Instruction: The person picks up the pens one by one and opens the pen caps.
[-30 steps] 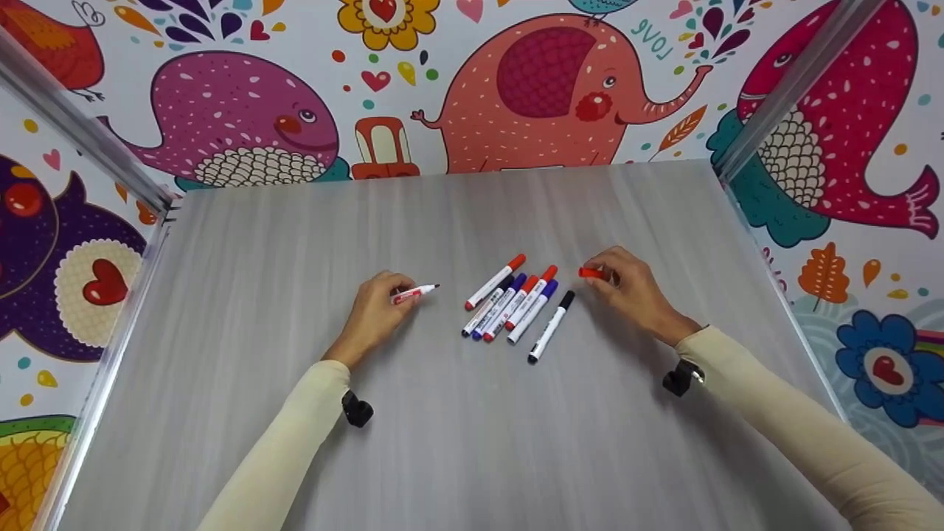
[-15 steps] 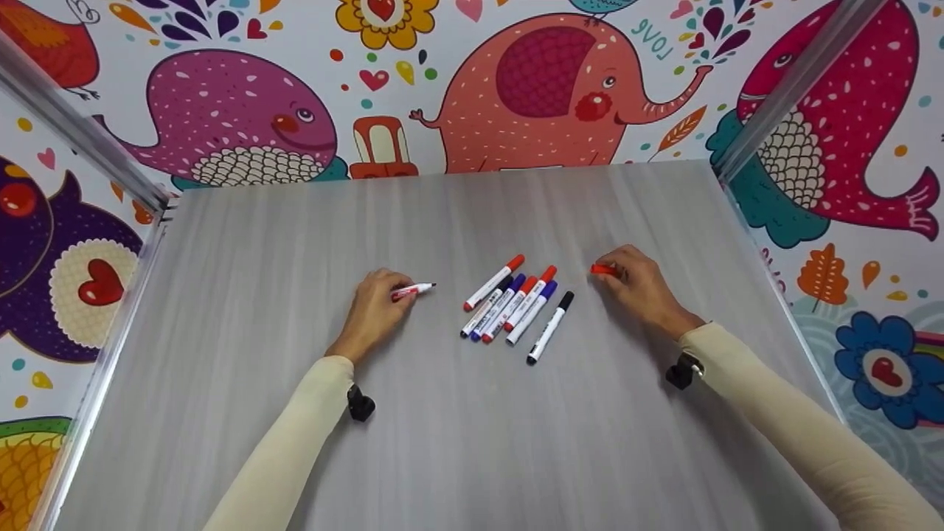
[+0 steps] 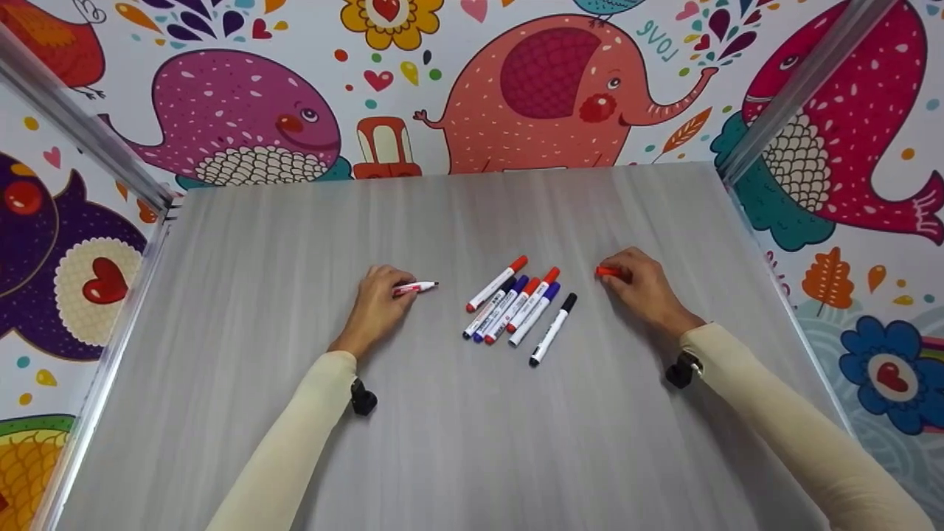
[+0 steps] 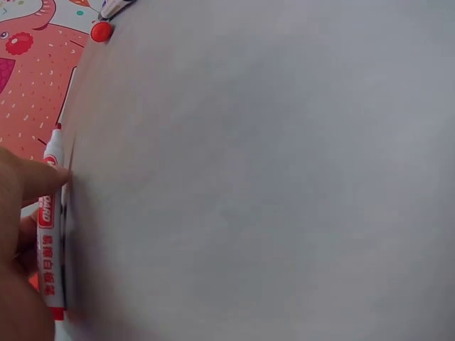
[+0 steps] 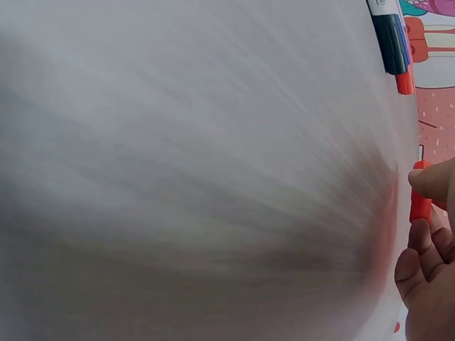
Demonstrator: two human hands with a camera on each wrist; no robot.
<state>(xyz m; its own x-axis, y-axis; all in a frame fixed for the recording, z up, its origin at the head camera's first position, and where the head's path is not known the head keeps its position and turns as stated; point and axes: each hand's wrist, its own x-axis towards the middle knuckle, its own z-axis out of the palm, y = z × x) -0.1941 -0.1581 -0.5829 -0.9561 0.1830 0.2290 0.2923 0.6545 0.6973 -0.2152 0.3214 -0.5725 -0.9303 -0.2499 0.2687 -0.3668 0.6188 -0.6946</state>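
My left hand [image 3: 380, 302] pinches an uncapped whiteboard marker [image 4: 48, 234] with a white barrel, red lettering and a red end. Its bare dark tip points right, toward the middle of the table. On the other side, my right hand [image 3: 645, 291] holds a small red marker cap [image 5: 421, 192] between thumb and fingers, low over the table. Between the hands lies a group of capped markers [image 3: 509, 306], side by side and slanting, with red, blue and black caps. A black-capped marker [image 3: 553, 330] rests a little apart at the right of the group.
The grey wood-grain table [image 3: 442, 442] spreads under both hands. Printed cartoon walls [image 3: 538, 96] stand along its back and sides, with metal strips [image 3: 96, 125] at the corners. A small black device [image 3: 363, 398] sits on each wrist.
My right hand has drawn slightly to the right with the red cap, away from the markers. The left hand stays nearly in place, its marker turned a little flatter.
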